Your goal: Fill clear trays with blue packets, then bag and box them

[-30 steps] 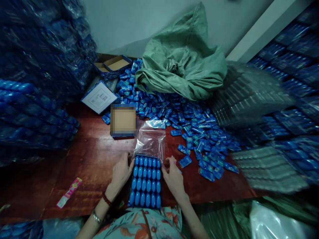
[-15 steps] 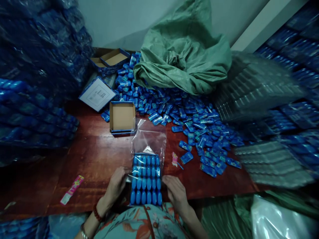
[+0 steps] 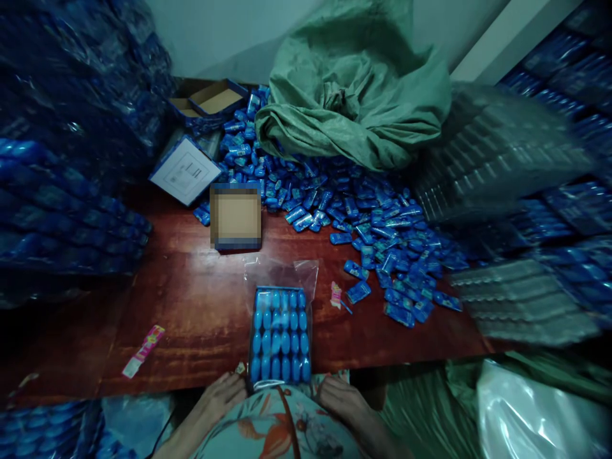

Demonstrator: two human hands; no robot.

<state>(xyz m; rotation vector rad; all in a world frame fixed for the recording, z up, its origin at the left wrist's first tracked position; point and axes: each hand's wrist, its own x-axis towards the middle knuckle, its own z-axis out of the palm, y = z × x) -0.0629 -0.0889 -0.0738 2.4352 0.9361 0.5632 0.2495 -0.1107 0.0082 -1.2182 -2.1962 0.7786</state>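
A tray of blue, rounded capsule-like pieces in several rows (image 3: 276,335) lies at the table's near edge, against the person's patterned top. It sits inside a clear plastic bag (image 3: 306,273), whose loose far end spreads flat beyond the tray. My left hand (image 3: 224,393) is closed at the near left corner, fingers curled on the bag's edge. At the near right corner my right hand (image 3: 340,396) is closed the same way, its fingertips partly hidden.
Small blue packets (image 3: 382,223) are heaped behind, beneath a green sack (image 3: 354,121). An open box (image 3: 236,217) and a white-faced box (image 3: 185,171) stand left of the heap. Wrapped blue stacks (image 3: 62,217) rise at left, clear trays (image 3: 516,306) at right. A pink strip (image 3: 143,350) lies left.
Both hands have moved down from the tray's sides to its near corners, toward the body. The bag has slid nearer over the tray, leaving a shorter loose far end.
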